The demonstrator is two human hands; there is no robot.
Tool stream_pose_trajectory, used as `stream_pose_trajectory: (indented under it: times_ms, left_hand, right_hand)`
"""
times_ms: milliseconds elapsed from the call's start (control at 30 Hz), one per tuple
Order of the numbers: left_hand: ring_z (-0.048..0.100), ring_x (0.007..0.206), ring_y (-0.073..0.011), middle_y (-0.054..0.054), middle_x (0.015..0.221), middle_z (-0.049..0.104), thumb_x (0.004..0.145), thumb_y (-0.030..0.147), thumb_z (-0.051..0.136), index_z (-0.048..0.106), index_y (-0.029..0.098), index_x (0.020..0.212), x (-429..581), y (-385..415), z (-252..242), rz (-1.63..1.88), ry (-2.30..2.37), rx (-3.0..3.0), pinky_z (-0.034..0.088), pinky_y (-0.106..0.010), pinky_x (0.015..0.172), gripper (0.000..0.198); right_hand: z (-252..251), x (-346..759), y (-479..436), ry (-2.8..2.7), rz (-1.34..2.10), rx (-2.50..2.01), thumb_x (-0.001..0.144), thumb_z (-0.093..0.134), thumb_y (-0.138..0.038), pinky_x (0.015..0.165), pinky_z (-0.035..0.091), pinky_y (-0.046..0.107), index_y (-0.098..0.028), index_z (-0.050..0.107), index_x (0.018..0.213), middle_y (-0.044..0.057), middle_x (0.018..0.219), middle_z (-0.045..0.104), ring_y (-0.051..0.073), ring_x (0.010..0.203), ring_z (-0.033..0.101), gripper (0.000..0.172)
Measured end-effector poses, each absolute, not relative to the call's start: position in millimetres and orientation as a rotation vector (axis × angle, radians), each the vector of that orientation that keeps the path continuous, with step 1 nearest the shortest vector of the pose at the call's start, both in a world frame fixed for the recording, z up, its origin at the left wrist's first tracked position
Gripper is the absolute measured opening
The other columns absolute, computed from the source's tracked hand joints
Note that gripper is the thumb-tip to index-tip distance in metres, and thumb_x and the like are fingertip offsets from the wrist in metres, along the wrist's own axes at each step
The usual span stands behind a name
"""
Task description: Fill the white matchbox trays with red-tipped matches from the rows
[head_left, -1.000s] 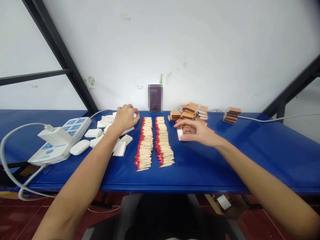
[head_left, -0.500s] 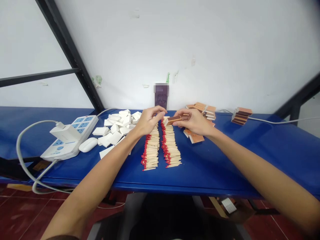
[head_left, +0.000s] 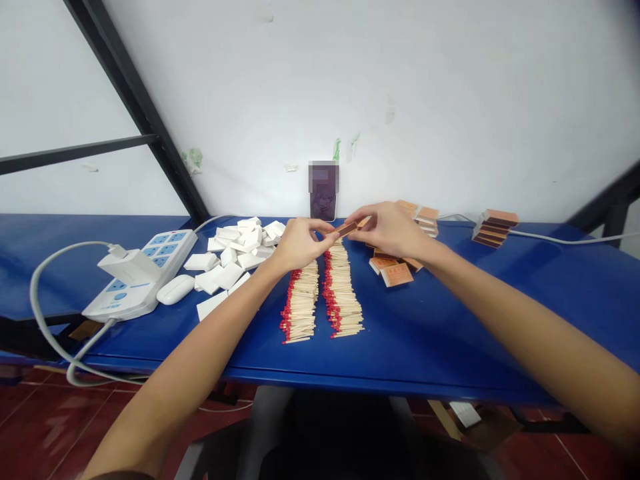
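A small matchbox [head_left: 347, 229], orange with a dark brown side, is held between my hands above the far end of the matches. My left hand [head_left: 303, 243] pinches its left end with thumb and fingertips. The other end sits in the closed fingers of my right hand [head_left: 389, 229], which partly hide it. Below lie two long rows of red-tipped matches, a left row [head_left: 303, 305] and a right row [head_left: 345, 293]. Orange matchbox covers [head_left: 397, 275] lie in a loose pile beneath and beyond my right hand.
White box pieces [head_left: 231, 275] are heaped to the left. Farther left are a power strip [head_left: 150, 273] with a plugged-in adapter and cable, and a white rounded case [head_left: 175, 289]. A phone [head_left: 323, 200] leans on the wall. Stacked matchboxes [head_left: 495, 228] stand at the right.
My left hand has moved right and closed on the matchbox's left end. My right hand has shifted slightly right and up, and the box is now tilted.
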State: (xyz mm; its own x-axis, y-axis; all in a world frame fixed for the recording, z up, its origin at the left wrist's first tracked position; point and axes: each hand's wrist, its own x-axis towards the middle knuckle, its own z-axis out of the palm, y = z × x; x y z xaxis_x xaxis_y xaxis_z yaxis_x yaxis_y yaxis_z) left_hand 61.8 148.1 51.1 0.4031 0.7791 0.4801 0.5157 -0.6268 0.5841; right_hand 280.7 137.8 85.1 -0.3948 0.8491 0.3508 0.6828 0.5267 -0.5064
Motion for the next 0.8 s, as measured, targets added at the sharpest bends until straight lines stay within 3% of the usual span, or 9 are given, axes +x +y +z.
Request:
stream_pose_trajectory:
  times_ms: [133, 233, 433, 667, 800]
  left_hand:
    - [0.061, 0.065, -0.0171, -0.007, 0.083, 0.077, 0.091, 0.04, 0.061, 0.08, 0.016, 0.099, 62.0, 152.0, 48.7, 1.005, 1.101, 2.411, 0.047, -0.032, 0.066, 0.032]
    - [0.061, 0.069, -0.017, -0.006, 0.089, 0.078, 0.094, 0.041, 0.055, 0.08, 0.018, 0.1, 59.6, 154.1, 48.5, 0.954, 1.073, 2.469, 0.045, -0.031, 0.067, 0.034]
    - [0.062, 0.067, -0.0169, -0.003, 0.074, 0.072, 0.101, 0.044, 0.046, 0.078, 0.018, 0.086, 58.5, 156.0, 46.3, 0.913, 0.998, 2.523, 0.044, -0.029, 0.067, 0.044]
    - [0.065, 0.087, -0.02, -0.008, 0.097, 0.075, 0.104, 0.042, 0.041, 0.076, 0.018, 0.098, 66.3, 152.5, 50.8, 1.093, 0.951, 2.513, 0.049, -0.033, 0.083, 0.043]
    - [0.067, 0.099, -0.0213, -0.007, 0.113, 0.075, 0.103, 0.04, 0.046, 0.076, 0.022, 0.109, 65.3, 151.4, 49.8, 1.091, 0.934, 2.523, 0.05, -0.036, 0.09, 0.035]
  right_hand:
    - [85.7, 286.0, 150.4, -2.451, 0.399, -1.174, 0.08, 0.074, -0.045, 0.082, 0.047, 0.035, -0.019, 0.076, 0.094, 0.011, 0.108, 0.07, 0.025, 0.094, 0.065, 0.029]
    - [83.6, 285.2, 156.9, -2.523, 0.557, -1.176, 0.086, 0.068, -0.041, 0.078, 0.047, 0.033, -0.018, 0.071, 0.099, 0.01, 0.102, 0.072, 0.023, 0.09, 0.066, 0.027]
    - [83.6, 283.1, 160.6, -2.453, 0.848, -1.113, 0.09, 0.062, -0.038, 0.079, 0.049, 0.032, -0.018, 0.066, 0.111, 0.008, 0.1, 0.074, 0.021, 0.09, 0.067, 0.03]
    - [96.2, 283.3, 151.1, -2.364, 0.888, -1.109, 0.097, 0.052, -0.045, 0.063, 0.042, 0.029, -0.02, 0.063, 0.124, 0.004, 0.086, 0.07, 0.016, 0.07, 0.058, 0.038]
    - [94.7, 284.2, 153.1, -2.356, 0.937, -1.055, 0.092, 0.062, -0.043, 0.068, 0.045, 0.029, -0.018, 0.062, 0.124, 0.006, 0.093, 0.072, 0.017, 0.077, 0.061, 0.041]
